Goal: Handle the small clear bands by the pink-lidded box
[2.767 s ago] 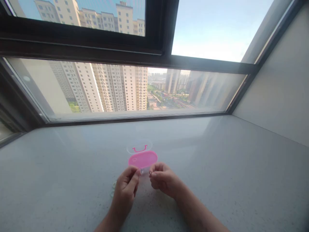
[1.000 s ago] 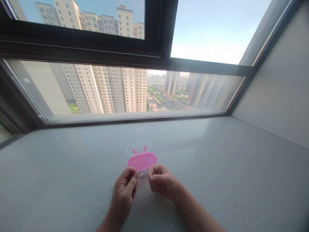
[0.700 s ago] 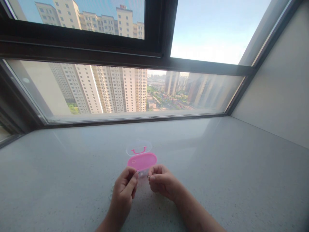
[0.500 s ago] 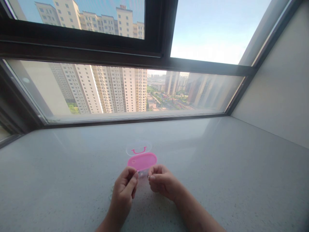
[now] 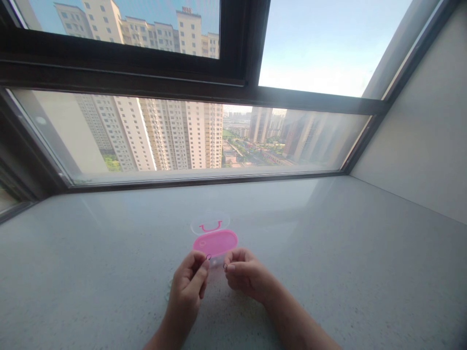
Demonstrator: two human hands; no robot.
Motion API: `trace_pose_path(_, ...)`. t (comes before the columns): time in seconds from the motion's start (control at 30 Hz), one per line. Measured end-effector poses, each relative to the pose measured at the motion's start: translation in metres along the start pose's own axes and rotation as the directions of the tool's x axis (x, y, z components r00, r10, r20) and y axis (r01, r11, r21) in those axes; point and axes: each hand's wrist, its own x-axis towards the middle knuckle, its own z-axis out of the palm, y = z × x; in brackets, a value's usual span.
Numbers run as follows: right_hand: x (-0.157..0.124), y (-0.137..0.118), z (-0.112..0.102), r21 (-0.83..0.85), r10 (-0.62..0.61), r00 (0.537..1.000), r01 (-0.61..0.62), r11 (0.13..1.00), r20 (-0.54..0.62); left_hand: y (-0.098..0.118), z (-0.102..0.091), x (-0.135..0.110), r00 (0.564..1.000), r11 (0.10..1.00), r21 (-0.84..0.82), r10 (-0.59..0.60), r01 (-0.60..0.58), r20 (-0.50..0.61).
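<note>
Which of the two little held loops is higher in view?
The left loop, in the left hand: it visually overlaps the pink oval; the right loop, in the right hand, shows lower.

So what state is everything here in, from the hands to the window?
Left hand: closed, pinching a ring
Left ring: held, apart from the other
Right hand: closed, pinching a ring
Right ring: held, mostly hidden
Pink tray: uncovered
Clear lid: off, beyond the tray
Pale pieces: partly hidden
Window: open or shut unclear
</note>
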Motion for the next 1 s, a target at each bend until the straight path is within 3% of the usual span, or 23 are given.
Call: trace_pose_path(1.0, -0.0016, -0.0007, 0.0001, -0.009, 0.031, 0.999, -0.031, 0.999, -0.023, -0.0002, 0.0002, 0.0013, 1.000, 0.999, -0.017, -0.031, 0.031, -0.003)
